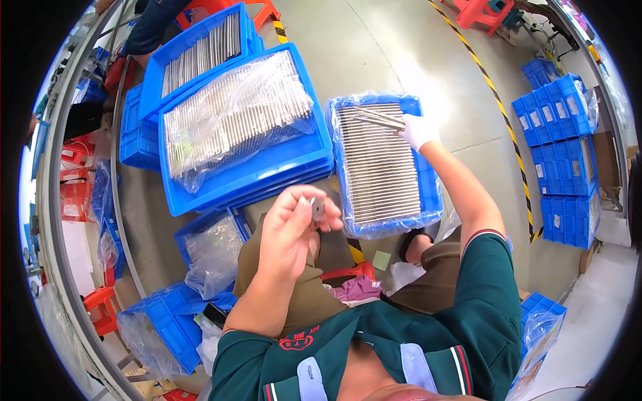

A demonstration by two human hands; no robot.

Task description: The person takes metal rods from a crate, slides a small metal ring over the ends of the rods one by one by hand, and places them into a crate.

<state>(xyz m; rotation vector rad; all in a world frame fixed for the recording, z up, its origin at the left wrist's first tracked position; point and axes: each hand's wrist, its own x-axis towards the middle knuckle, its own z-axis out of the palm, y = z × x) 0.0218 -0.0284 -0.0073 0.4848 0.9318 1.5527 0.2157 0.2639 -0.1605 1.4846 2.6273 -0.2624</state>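
My left hand is bare and raised above my lap. Its thumb and fingers pinch a small flat grey metal piece with a dark hole in it. My right hand, in a white glove, is closed on several slim metal bars at the far end of a blue crate. Clear plastic film lines this crate. Rows of similar silvery metal bars lie crosswise in it, under the held ones. How the gloved fingertips wrap the bars is partly hidden.
Stacked blue trays at the left carry metal bars under a clear plastic sheet. Behind them is another bar-filled blue crate. Blue bins are piled at the right, past a yellow-black floor stripe. Red stools stand farther off.
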